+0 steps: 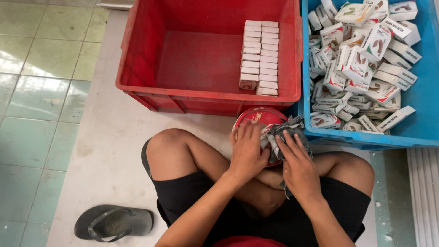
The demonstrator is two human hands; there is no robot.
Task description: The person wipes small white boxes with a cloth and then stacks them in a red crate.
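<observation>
Small packing workshop floor, red crate [137, 68] with neatly stacked white boxes [259, 57], blue crate [427, 91] heaped with loose cartons [361, 64], green floor tiles [41, 105]
</observation>
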